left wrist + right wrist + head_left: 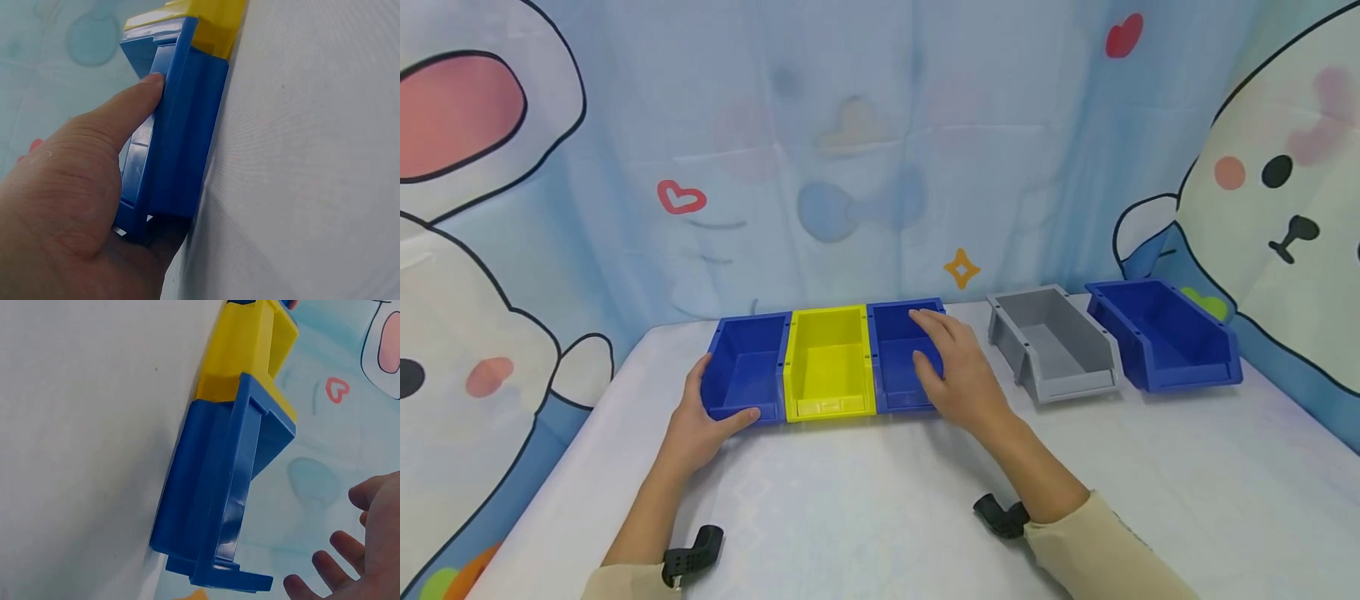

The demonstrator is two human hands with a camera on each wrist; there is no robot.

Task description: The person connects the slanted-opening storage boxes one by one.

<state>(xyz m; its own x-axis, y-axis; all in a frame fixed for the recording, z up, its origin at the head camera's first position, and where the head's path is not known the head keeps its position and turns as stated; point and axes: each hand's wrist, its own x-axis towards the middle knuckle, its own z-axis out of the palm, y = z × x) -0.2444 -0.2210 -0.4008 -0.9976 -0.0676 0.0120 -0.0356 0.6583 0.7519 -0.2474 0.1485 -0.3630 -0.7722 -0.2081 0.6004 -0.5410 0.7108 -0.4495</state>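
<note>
Three plastic storage bins stand side by side in a row: a blue bin (747,371) on the left, a yellow bin (829,358) in the middle and a second blue bin (897,371) on the right. My left hand (692,432) grips the left blue bin, its fingers along the outer side and its thumb (145,94) on the front rim. Over the right blue bin hangs my right hand (958,379), fingers spread and holding nothing. In the right wrist view, that hand's fingers (347,550) are apart from the bin's front. The bins show no contents.
To the right of the row stand a grey bin (1067,385) and another blue bin (1191,371), set at an angle. A white cloth covers the table (850,508). A patterned curtain (865,167) hangs behind the bins.
</note>
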